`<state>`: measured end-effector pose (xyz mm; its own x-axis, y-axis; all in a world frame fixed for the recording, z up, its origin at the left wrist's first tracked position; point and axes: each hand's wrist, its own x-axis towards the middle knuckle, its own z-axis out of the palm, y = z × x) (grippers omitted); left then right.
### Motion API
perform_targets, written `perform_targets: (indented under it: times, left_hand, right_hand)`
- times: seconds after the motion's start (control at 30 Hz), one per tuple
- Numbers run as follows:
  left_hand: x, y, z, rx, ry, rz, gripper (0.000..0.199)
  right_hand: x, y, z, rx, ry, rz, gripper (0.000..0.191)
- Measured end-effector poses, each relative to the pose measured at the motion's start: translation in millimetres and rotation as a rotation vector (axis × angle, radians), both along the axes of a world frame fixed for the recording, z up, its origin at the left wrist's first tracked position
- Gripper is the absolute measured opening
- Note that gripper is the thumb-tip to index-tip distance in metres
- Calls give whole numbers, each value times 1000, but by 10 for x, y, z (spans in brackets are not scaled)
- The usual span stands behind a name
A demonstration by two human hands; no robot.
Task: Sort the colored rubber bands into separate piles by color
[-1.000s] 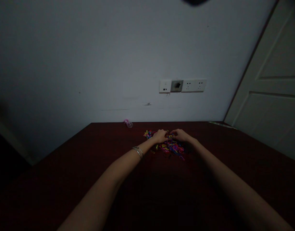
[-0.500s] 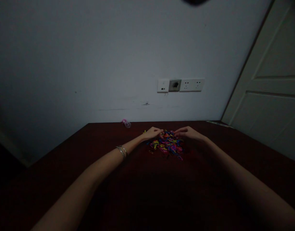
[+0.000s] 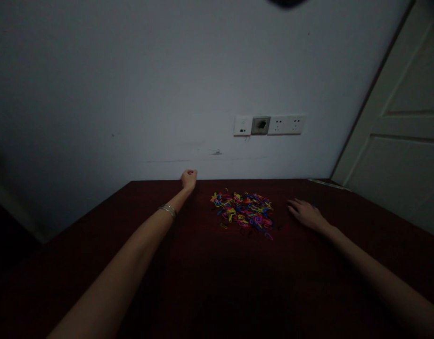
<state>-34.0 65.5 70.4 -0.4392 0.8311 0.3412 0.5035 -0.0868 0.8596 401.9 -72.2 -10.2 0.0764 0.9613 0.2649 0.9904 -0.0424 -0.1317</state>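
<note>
A loose pile of small, brightly coloured looped pieces (image 3: 247, 209) lies on the dark red table (image 3: 217, 273). Left of the pile, close to the wall, my left hand (image 3: 189, 179) is closed with its fingers curled; what it holds is hidden. It covers the spot beside the table's back edge. My right hand (image 3: 305, 212) lies to the right of the pile, palm down with its fingers spread, and nothing shows in it.
The pale wall (image 3: 167, 94) rises behind the table, with a row of sockets (image 3: 285, 125) above the pile. A thin flat strip (image 3: 329, 184) lies at the back right, near a panelled door (image 3: 404, 155).
Both hands have left the pile: the left moved left and back to where the small pink and clear item was, now out of sight; the right moved right and flattened out.
</note>
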Motion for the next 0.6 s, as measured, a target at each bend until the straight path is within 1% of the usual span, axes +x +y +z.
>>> perform_targets:
  times: [0.07,0.17,0.23,0.33,0.43,0.5,0.57,0.6]
  left_hand:
    - [-109,38,-35,-83,101,120,38]
    - [-197,82,-79,-204,190,216,59]
    - [-234,118,-104,-262,206,254,65]
    - [-286,191,-157,-353,200,268,70]
    - [-328,267,-231,-419,198,262,69]
    - [-345,301,-279,-450,189,235,62]
    - [-352,316,-318,-446,187,158,48]
    - [-355,317,-334,-411,171,92,41]
  right_hand:
    - [0,-21,-90,12,-15,-30,46]
    - [-1,-17,-126,63,-23,6,47]
    - [20,-2,-117,99,-20,55,46]
    - [82,13,-109,145,9,102,43]
    - [137,-3,-98,186,67,92,37]
    - [124,-30,-57,206,130,84,35]
    - [45,-58,36,235,227,73,33]
    - [-22,-69,104,252,290,67,32]
